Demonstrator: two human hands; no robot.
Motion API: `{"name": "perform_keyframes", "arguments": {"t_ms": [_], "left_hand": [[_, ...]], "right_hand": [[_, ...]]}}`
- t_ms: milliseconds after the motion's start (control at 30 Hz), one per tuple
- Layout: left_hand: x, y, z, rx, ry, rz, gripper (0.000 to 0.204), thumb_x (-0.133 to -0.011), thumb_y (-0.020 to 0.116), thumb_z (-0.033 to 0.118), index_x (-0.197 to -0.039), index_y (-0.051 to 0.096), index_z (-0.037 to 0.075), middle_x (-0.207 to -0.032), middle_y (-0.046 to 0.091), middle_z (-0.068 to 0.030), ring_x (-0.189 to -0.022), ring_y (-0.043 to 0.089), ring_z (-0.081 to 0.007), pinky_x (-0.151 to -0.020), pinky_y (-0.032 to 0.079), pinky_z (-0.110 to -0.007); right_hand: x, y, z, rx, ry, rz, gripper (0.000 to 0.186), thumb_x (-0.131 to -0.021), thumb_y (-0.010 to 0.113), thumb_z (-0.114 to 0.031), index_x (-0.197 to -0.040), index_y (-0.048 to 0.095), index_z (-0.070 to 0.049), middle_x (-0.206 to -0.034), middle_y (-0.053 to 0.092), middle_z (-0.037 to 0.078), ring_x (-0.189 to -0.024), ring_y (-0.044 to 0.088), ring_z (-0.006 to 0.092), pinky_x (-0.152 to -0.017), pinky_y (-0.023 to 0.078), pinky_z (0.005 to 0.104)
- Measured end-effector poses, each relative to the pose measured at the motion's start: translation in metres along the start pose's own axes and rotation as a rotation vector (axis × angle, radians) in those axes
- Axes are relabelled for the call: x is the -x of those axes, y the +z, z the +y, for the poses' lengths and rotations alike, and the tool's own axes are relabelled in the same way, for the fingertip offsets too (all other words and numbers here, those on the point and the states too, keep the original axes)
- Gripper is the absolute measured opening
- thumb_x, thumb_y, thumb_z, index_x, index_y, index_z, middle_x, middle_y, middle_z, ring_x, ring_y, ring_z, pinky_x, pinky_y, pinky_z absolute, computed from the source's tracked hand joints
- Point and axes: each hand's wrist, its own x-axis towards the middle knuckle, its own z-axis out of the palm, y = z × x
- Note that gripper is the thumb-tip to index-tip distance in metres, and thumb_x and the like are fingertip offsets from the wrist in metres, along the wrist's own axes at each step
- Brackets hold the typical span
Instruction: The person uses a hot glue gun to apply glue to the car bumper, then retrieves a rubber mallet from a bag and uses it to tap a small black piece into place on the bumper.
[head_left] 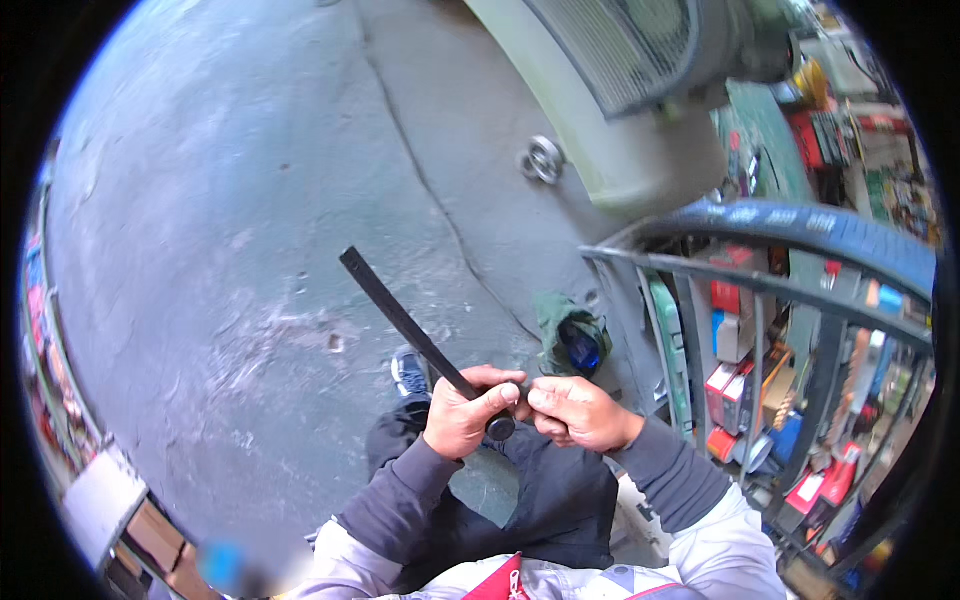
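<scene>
My left hand (462, 418) is closed around a long, dark, flat bar (405, 325). The bar slants up and to the left over the floor, and a small hole shows near its far end. Below my left fingers a dark round knob-like piece (500, 428) sticks out; whether it belongs to the bar I cannot tell. Right beside it, my right hand (582, 412) is closed in a pinch, thumb against fingers, close to the left thumb tip. A small dark piece between the two hands is mostly hidden by the fingers.
A dark metal railing (760, 280) stands at the right, with shelves of boxes and tools behind. A green bag (572, 335) lies on the grey floor (220, 250) by a cable (425, 185). Metal rings (543, 160) lie beneath a large pale machine body (600, 130).
</scene>
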Motion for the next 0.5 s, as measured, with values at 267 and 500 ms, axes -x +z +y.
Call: {"name": "perform_keyframes", "arguments": {"t_ms": [267,500], "left_hand": [[0.164,0.072,0.206,-0.282,0.255,0.558,0.027,-0.093,0.075,0.013,-0.114,0.073,-0.004,-0.089,0.074,-0.0047,-0.075,0.065,-0.0084,-0.066,0.052,-0.023],[0.196,0.094,0.336,-0.257,0.537,0.673,0.016,-0.089,0.079,0.007,-0.100,0.074,-0.003,-0.086,0.075,-0.0060,-0.075,0.068,-0.0093,-0.066,0.055,-0.023]], "right_hand": [[0.044,0.240,-0.101,0.577,-0.351,0.234,0.031,-0.107,0.049,-0.031,-0.098,0.060,-0.004,-0.073,0.056,-0.001,-0.067,0.051,0.0092,-0.062,0.045,0.0299],[0.037,0.346,-0.194,0.610,-0.562,0.235,0.029,-0.106,0.050,-0.026,-0.101,0.060,0.000,-0.073,0.057,0.001,-0.066,0.053,0.0103,-0.062,0.046,0.0308]]}}
